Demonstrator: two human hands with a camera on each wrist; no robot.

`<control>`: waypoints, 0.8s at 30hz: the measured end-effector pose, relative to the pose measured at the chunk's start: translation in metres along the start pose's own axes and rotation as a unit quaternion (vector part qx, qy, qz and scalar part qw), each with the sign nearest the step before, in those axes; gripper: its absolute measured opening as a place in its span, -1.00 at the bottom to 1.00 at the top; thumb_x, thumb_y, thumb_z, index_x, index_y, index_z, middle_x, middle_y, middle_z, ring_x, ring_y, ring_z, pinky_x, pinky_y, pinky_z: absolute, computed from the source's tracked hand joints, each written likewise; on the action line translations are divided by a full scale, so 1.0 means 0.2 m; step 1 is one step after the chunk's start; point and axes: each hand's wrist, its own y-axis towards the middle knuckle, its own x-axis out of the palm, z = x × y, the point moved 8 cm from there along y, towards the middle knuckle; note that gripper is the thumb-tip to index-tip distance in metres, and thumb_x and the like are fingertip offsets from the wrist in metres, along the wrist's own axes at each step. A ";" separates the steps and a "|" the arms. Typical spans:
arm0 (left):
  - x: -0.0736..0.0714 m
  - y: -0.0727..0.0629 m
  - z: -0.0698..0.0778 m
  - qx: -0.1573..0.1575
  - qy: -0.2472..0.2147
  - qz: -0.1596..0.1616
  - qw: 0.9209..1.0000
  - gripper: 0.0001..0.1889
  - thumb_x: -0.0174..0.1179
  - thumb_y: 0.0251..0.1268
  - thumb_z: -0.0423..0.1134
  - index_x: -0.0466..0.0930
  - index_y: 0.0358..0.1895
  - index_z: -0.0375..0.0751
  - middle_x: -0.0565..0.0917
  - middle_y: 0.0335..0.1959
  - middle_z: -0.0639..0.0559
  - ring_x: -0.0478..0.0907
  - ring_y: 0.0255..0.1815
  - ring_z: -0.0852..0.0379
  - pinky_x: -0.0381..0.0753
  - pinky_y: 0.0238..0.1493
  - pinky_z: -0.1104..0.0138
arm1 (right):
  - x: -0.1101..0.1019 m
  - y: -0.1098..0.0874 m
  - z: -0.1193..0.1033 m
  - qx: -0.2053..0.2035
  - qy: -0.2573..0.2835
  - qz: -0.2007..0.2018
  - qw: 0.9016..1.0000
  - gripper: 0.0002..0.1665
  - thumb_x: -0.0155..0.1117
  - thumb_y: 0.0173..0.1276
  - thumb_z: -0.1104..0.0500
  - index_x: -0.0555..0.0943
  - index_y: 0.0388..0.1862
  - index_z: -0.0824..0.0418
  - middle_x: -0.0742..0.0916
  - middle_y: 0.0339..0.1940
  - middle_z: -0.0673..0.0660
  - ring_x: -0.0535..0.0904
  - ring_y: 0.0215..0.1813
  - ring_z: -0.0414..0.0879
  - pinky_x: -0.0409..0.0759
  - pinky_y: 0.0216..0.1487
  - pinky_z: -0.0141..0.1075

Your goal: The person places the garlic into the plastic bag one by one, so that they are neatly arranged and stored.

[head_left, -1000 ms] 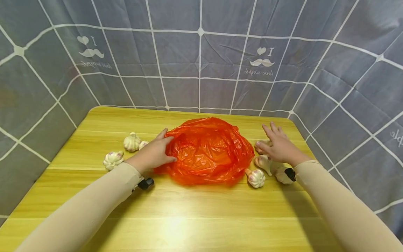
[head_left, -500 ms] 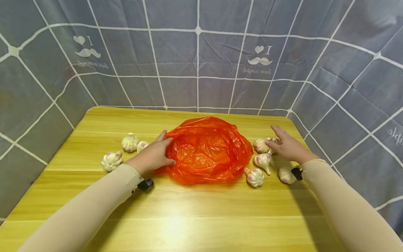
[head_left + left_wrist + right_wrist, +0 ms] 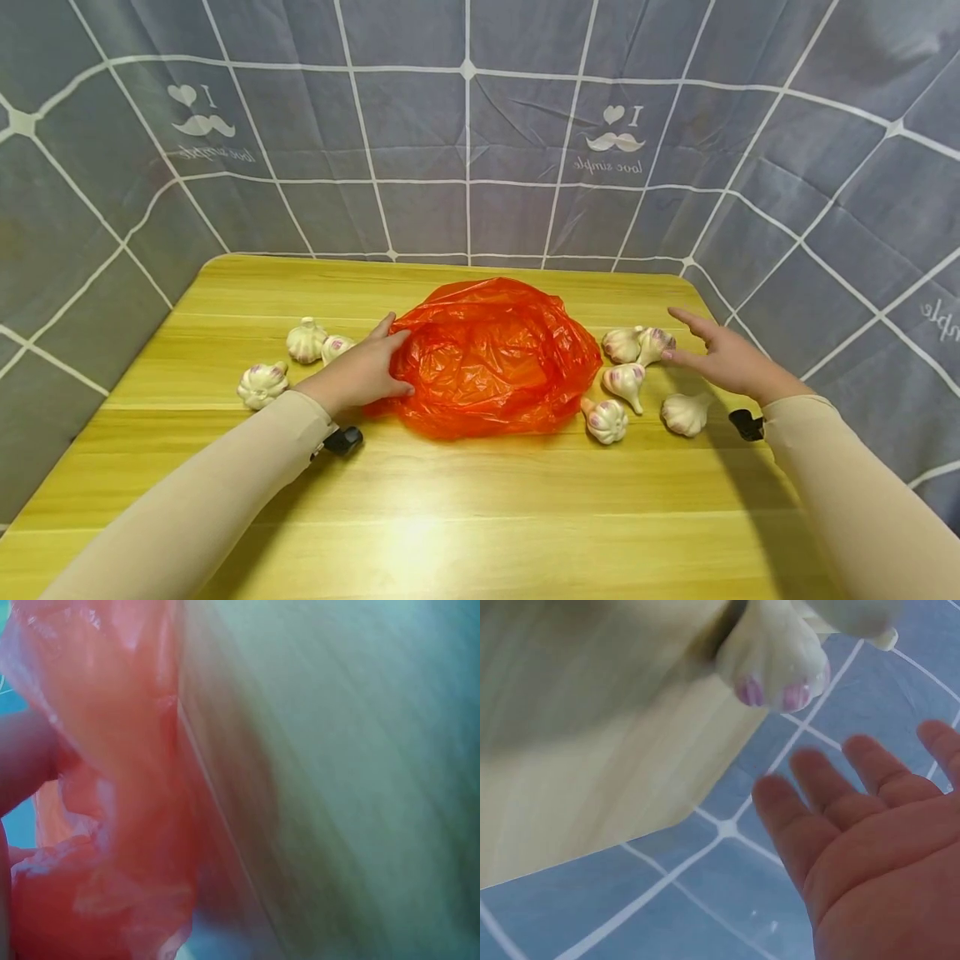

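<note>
A crumpled red plastic bag [image 3: 491, 362] lies on the table with its mouth spread wide. My left hand [image 3: 363, 362] rests at the bag's left rim, thumb and fingers spread apart; in the left wrist view, the red plastic [image 3: 142, 772] partly covers the fingers [image 3: 26, 754]. On the other side, my right hand [image 3: 731, 358] is raised with fingers extended and holds nothing. Closest to its thumb is a garlic bulb [image 3: 654, 344], one of several right of the bag, including a garlic bulb [image 3: 625, 383] and a paler garlic bulb [image 3: 684, 414]. The right wrist view shows the bare palm [image 3: 892, 862] beneath a purple-tipped garlic bulb [image 3: 776, 660].
Left of the bag lie three garlic bulbs, among them a garlic bulb [image 3: 262, 386] nearest the left sleeve and a garlic bulb [image 3: 307, 341] farther back. The yellow wooden table [image 3: 450, 517] is bordered by a grey checked curtain [image 3: 420, 125] at the back and sides.
My right hand has moved rightward, away from the garlic, uncovering the bulbs that were beneath it. My left hand and the bag stay nearly in place.
</note>
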 end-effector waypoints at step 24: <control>0.01 -0.01 -0.04 0.022 -0.030 -0.013 0.999 0.07 0.48 0.26 0.09 0.08 0.70 -0.25 -0.23 0.78 -0.26 0.07 0.69 -0.41 0.24 0.62 -0.20 | 0.25 -0.29 0.09 -0.049 0.145 -0.075 0.985 -0.05 0.56 0.28 0.20 0.30 0.53 0.44 0.42 0.49 0.56 0.56 0.08 -0.43 0.63 -0.02 -0.43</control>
